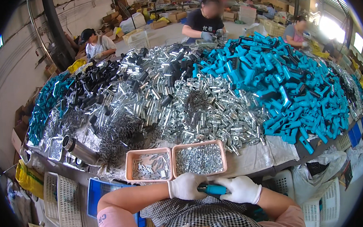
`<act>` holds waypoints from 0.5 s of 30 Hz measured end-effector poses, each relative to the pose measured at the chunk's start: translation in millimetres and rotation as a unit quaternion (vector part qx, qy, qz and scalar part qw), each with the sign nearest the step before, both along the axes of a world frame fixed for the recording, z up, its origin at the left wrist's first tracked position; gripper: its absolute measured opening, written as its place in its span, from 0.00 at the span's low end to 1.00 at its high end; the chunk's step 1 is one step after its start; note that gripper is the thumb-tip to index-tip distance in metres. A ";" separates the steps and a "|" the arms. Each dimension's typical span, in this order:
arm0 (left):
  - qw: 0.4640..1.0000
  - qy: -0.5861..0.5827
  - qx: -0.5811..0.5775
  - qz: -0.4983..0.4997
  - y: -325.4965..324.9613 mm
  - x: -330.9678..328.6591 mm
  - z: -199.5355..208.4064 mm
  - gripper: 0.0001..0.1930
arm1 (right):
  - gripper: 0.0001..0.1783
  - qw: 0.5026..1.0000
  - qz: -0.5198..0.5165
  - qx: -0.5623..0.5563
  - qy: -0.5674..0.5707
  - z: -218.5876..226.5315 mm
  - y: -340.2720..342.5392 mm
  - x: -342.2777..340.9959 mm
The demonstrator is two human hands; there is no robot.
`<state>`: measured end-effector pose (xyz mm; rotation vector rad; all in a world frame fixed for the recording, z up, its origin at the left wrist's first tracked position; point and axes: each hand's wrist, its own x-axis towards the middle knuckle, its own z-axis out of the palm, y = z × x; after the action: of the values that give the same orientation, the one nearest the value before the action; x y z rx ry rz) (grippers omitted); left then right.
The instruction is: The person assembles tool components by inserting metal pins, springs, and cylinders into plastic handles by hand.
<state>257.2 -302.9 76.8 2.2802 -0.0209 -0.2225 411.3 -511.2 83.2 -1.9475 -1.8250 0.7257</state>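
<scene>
1. Left grip (pixel 189 186), a white-gloved hand, is closed around the black end of a teal-and-black piece (pixel 215 189), its fingers bent.
2. Right grip (pixel 241 189), gloved alike, pinches the same piece at its teal end.
3. That piece lies between the two hands, in front of the person's checked apron (pixel 204 216) and just below the near edge of the counter (pixel 254 155).
4. Just beyond the hands, two pink trays sit side by side: the left tray (pixel 150 180) holds slim metal rods (pixel 153 167), the right tray (pixel 224 157) small silvery parts (pixel 198 158).
5. Farther back are heaped dark springs (pixel 120 138), shiny metal fittings (pixel 223 119) and teal casings (pixel 270 72).
</scene>
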 end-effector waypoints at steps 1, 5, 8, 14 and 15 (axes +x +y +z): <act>0.999 0.020 -0.025 0.003 4.8 3.2 -3.9 0.22 | 0.35 0.995 0.024 0.059 -0.077 -7.0 -1.7 1.8; 0.999 -0.027 -0.010 -0.015 15.2 7.8 -1.0 0.18 | 0.41 0.987 0.053 0.126 -0.084 -11.6 11.8 5.3; 0.987 -0.121 0.079 -0.066 24.2 22.0 12.6 0.17 | 0.45 0.992 0.055 0.112 0.032 -12.9 25.0 9.7; 0.949 -0.097 0.253 0.160 130.0 84.3 6.2 0.24 | 0.44 0.795 -0.160 0.025 0.585 -23.7 32.4 21.2; 0.918 -0.070 0.298 0.251 155.4 98.1 16.9 0.28 | 0.44 0.749 -0.201 0.043 0.630 -25.1 29.4 19.0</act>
<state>355.3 -147.5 93.7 2.7989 0.6320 0.2425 430.3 -481.8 58.1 -1.0954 -0.5499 1.2895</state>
